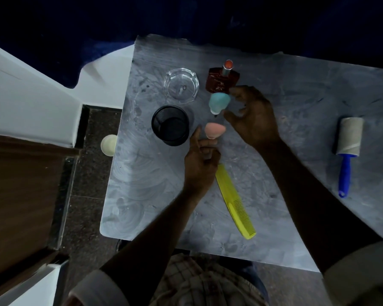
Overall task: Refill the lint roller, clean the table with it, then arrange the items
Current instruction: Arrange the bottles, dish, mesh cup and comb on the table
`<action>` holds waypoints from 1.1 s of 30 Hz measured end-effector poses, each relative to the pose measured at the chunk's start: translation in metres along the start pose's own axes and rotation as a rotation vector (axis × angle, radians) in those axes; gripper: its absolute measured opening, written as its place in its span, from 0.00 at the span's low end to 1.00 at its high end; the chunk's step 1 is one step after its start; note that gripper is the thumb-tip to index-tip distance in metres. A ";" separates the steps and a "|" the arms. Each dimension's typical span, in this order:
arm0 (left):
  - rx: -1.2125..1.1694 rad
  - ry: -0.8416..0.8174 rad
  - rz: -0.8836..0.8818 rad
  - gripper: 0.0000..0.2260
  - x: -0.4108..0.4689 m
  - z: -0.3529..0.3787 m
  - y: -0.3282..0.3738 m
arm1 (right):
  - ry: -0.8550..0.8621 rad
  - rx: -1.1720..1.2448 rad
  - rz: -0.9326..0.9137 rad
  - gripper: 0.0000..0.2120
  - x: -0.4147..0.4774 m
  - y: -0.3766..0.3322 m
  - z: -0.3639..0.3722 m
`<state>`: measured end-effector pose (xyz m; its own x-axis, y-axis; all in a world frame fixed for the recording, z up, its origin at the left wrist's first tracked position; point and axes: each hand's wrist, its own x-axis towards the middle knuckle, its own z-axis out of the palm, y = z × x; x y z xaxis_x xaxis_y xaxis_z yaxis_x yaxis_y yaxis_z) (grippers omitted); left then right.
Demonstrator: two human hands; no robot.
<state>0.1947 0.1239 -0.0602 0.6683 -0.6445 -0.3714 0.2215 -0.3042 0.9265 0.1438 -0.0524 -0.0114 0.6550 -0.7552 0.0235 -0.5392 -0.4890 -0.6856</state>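
Observation:
The lint roller [349, 135], a grey-white roll on a blue handle, lies at the right of the grey table [296, 89], far from both hands. My left hand [200, 164] pinches the base of a pink makeup sponge [215, 130], held just right of a black mesh cup [170, 124]. My right hand [253, 117] hovers with fingers spread and curled beside a blue sponge [219, 102]; I cannot tell whether it touches it. A yellow comb [234, 202] lies slanted below my left hand.
A clear glass ashtray [181, 85] sits behind the mesh cup. A dark red bottle [220, 81] with an orange-topped lipstick [227, 65] stands behind the blue sponge. A pale round object [108, 144] lies on the floor left of the table's edge. Dark fabric borders the far side.

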 end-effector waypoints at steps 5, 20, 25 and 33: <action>-0.038 0.008 -0.012 0.35 0.001 0.001 0.005 | -0.085 -0.007 -0.028 0.24 0.011 0.003 0.015; -0.102 -0.005 -0.031 0.28 0.006 0.002 0.006 | -0.113 0.051 -0.061 0.17 -0.002 0.020 0.019; -0.016 0.015 -0.021 0.26 0.016 0.010 0.008 | -0.114 0.085 -0.042 0.17 -0.005 0.019 0.023; 0.243 0.109 0.069 0.17 0.024 0.019 0.004 | -0.093 0.098 -0.042 0.18 -0.010 0.019 0.024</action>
<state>0.1986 0.0941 -0.0664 0.7515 -0.5939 -0.2873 0.0049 -0.4304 0.9026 0.1396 -0.0432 -0.0420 0.7247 -0.6890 -0.0108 -0.4593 -0.4712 -0.7530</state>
